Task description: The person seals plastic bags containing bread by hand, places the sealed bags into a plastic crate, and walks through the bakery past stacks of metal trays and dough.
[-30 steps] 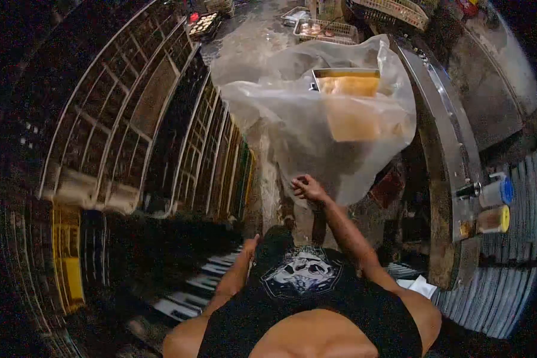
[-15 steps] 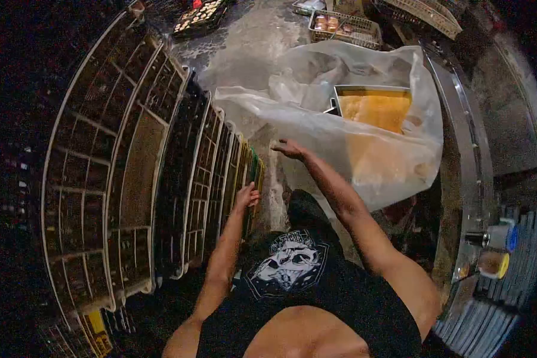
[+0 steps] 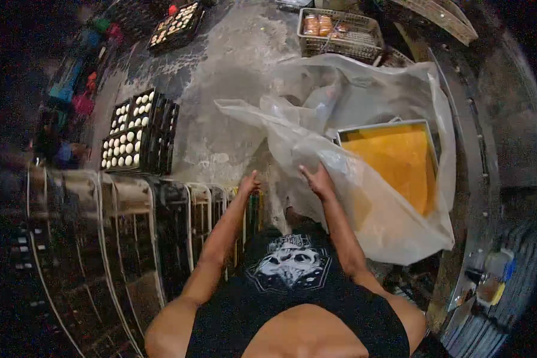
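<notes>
My left hand (image 3: 250,183) is above the near end of the row of crates, holding nothing, its fingers apart. Beside the edge of a large translucent plastic sheet (image 3: 400,241) is my right hand (image 3: 319,181), its thumb and fingers spread and nothing gripped; whether it touches the plastic I cannot tell. Partly wrapped by that sheet, a metal-rimmed tray or bin (image 3: 352,127) holds something flat and orange-yellow (image 3: 400,161).
Upright stacked crates (image 3: 125,238) line the left side. Black trays of round white pieces (image 3: 128,134) stand behind them, with another tray (image 3: 176,25) farther back. A basket (image 3: 346,45) holds brown packages (image 3: 317,25). A metal edge (image 3: 480,143) runs along the right.
The view has shifted, bringing the trays of white pieces into sight at the left. My right hand has drawn nearer to my body and beside the plastic. My left hand remains near the crates.
</notes>
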Available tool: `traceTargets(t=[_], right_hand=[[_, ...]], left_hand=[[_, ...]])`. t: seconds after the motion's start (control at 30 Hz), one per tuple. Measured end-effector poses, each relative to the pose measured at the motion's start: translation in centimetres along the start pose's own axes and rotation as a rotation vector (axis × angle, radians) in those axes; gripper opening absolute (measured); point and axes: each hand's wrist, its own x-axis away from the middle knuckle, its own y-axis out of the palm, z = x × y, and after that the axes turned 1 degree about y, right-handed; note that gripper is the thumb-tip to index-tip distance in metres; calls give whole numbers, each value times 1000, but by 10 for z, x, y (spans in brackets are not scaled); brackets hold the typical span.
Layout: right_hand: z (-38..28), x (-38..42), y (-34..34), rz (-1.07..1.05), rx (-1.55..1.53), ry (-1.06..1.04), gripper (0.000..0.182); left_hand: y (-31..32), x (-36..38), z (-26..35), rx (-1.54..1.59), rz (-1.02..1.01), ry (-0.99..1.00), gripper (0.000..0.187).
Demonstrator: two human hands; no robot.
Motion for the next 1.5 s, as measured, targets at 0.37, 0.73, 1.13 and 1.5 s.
traceTargets(t=[0.37, 0.73, 1.13, 1.5], right_hand=[[45, -8, -11, 171, -696, 324, 69], [16, -61, -10, 188, -1285, 372, 78], [-18, -154, -6, 387, -537, 427, 80], [-43, -281, 33, 78, -480, 538, 64]], left_hand=[[-28, -6, 93, -949, 442, -46, 74], [-162, -92, 57, -814, 613, -656, 62], [-179, -67, 67, -284, 787, -990, 60], [-209, -45, 93, -428, 340, -785, 50]])
